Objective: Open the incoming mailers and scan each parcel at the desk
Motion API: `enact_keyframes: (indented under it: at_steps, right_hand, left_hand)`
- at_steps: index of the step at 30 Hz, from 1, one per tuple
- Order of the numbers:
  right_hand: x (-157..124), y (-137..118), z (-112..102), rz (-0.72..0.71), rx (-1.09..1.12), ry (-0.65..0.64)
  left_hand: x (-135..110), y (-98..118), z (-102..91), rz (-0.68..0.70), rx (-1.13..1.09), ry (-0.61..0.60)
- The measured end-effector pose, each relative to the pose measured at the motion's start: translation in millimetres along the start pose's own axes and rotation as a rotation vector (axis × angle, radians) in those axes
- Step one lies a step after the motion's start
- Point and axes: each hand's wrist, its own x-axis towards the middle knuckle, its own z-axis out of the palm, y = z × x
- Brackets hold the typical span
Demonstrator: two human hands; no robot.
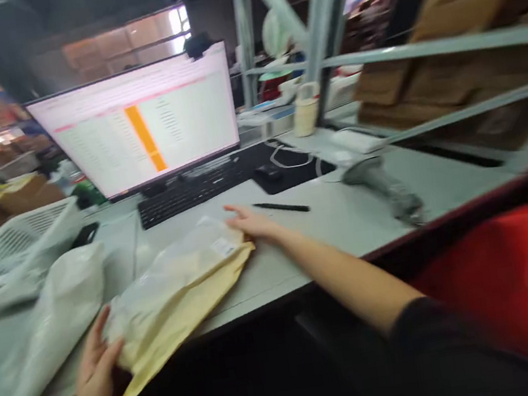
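A yellow package [181, 309] with a clear plastic upper layer and a small white label near its right end lies slantwise at the front of a pale desk [347, 225], its lower left corner jutting past the edge. The left hand [95, 365] grasps its left end, thumb on top. The right hand [250, 221] touches the right end, fingers extended; whether it grips cannot be told. Just left of the package is a white plastic bag [66, 287], with a white basket [44, 221] beyond. Behind the package stretches a black keyboard [193, 189] below a lit monitor [144, 123]. To the right lie a black pen [281, 207], a mouse [269, 172] on a dark mat [286, 183], and a grey handheld scanner [384, 186]. Farther right, cardboard [458, 3] fills a metal rack [444, 46].
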Motion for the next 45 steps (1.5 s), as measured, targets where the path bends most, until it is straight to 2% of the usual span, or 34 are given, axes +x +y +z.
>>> enact_keyframes:
  at_steps: [4, 7, 10, 13, 15, 18, 23, 27, 34, 36, 38, 40, 41, 43, 45]
  right_hand:
    - [12, 12, -1, 0.052, -0.055, -0.083]
    - [13, 20, -1, 0.007, -0.086, -0.110]
    - [12, 23, 2, -0.186, -0.079, -0.156]
    - [6, 19, 7, -0.421, -0.179, -0.064]
    - [0, 14, 10, -0.541, -0.217, 0.045]
    - [-5, 8, 11, -0.610, -0.076, 0.153]
    - [6, 10, 3, -0.528, 0.187, 0.239]
    - [18, 18, -1, -0.500, 0.228, 0.281]
    - [26, 25, -5, -0.504, 0.163, 0.282]
    - [18, 19, -4, -0.539, 0.120, 0.362]
    - [0, 2, -2, -0.657, 0.019, 0.521]
    - [-29, -26, 7, -0.894, -0.166, 0.651]
    - [-47, -42, 15, -1.047, -0.289, 0.669]
    - [-83, -72, 39, -1.363, -0.502, 0.550]
    - [-114, -96, 69, -1.580, -0.671, 0.385]
  left_hand:
    - [26, -15, -28.2, -0.021, 0.090, 0.086]
    - [55, -18, -34.2, -0.082, 0.015, 0.133]
    - [80, -17, -28.0, -0.205, -0.171, 0.089]
    - [91, -9, -14.6, -0.167, -0.373, 0.102]
    - [91, 1, -5.7, -0.066, -0.509, 0.106]
    - [82, 20, 3.5, 0.020, -0.638, 0.076]
    - [62, 49, 6.6, 0.206, -0.795, 0.312]
    - [47, 57, 4.0, 0.346, -0.763, 0.360]
    - [34, 61, -1.2, 0.460, -0.651, 0.419]
    - [33, 63, -1.9, 0.495, -0.642, 0.436]
    - [30, 65, -2.1, 0.516, -0.627, 0.443]
    - [26, 66, -0.8, 0.534, -0.582, 0.445]
    - [23, 66, 0.8, 0.557, -0.542, 0.439]
    - [16, 67, 6.2, 0.651, -0.428, 0.404]
    - [8, 69, 13.4, 0.780, -0.300, 0.330]
